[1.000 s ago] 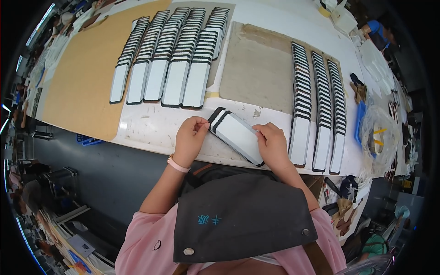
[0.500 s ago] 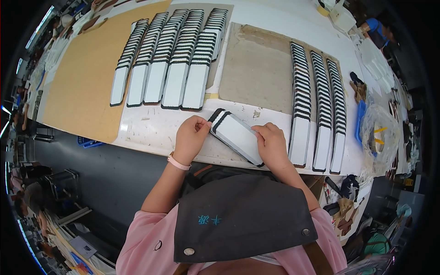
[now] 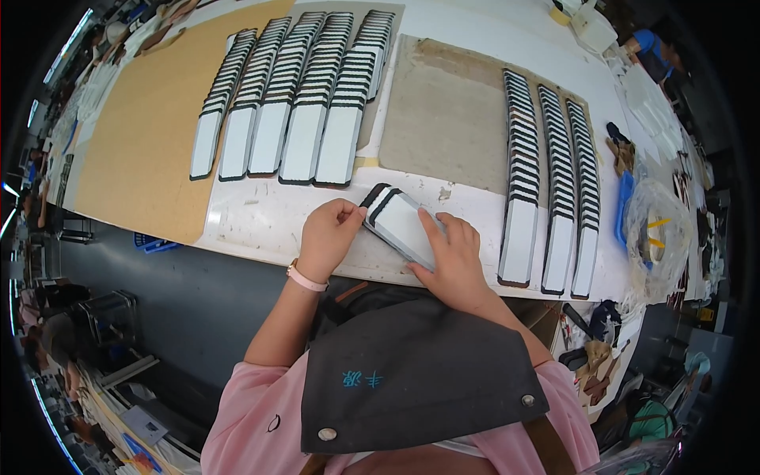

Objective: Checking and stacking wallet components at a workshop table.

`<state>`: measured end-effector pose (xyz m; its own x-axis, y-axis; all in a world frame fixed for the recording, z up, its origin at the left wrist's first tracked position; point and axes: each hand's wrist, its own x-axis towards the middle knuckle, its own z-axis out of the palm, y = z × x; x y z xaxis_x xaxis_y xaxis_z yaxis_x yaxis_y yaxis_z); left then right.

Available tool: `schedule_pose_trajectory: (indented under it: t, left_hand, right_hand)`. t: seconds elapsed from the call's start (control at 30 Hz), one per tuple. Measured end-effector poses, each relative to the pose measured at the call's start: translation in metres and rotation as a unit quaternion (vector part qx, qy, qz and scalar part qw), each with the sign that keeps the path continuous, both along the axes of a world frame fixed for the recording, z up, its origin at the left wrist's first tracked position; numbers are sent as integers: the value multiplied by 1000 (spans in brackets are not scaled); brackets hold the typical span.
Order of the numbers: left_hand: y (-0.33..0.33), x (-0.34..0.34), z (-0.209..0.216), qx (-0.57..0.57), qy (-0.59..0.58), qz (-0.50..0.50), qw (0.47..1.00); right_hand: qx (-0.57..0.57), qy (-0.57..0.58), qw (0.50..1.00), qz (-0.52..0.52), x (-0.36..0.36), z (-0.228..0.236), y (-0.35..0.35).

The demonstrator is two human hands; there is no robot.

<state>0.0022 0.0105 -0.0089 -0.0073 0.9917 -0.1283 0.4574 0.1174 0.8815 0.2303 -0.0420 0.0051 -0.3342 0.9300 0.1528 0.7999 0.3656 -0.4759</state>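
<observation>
On the left side of the worktable (image 3: 261, 229), a tan board (image 3: 142, 127) lies flat, and beside it left rows (image 3: 305, 146) of overlapped white pieces with dark ends run away from the person. Next comes the left hand (image 3: 331, 235), wrist in a pink band (image 3: 307, 279), thumb and forefinger pinched at the dark corner of the small stack (image 3: 390, 218). That stack lies slantwise near the table's front edge, between the two hands. Right hand (image 3: 455, 257) is spread over its nearer end, thumb apart from fingers, forefinger on the white face. Step in hand looks like squaring or fanning the layers; next move probably calls for keeping the left pinch firm while the right evens the edges. Further right: grey board (image 3: 443, 119), three right rows (image 3: 518, 237), then a clear bag (image 3: 661, 214). Hard to make out: the stack's near right end is covered by the right hand, layer count unclear, left fingertips' exact hold partly hidden, right hand's pressure can't be told, far rim dark and distorted
</observation>
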Motion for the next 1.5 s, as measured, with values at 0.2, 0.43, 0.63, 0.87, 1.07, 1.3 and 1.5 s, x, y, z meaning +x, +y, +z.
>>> schedule_pose_trajectory:
  t: [0.2,0.43,0.63,0.87,1.07,1.3,1.5]
  left_hand:
    - [1,-3,-5,-13,-30,5,999]
    - [-1,0,1,-37,-47,0,998]
    - [-4,5,1,-65,-55,-11,996]
    - [-4,4,4,-104,-113,-24,988]
    - [-11,9,-13,-58,-107,-17,992]
    - [-15,1,-11,91,11,47,995]
    - [-16,-3,-10,136,45,-3,990]
  right_hand:
    - [-12,1,1000,-4,0,1,0]
    - [-8,-11,1000,12,1,1,0]
    - [-3,-15,1000,19,2,2,0]
    - [20,1,1000,10,2,1,0]
    - [29,-10,1000,1,2,5,-4]
    - [36,-35,999,0,3,6,-7]
    - [42,-42,998,14,2,5,-5]
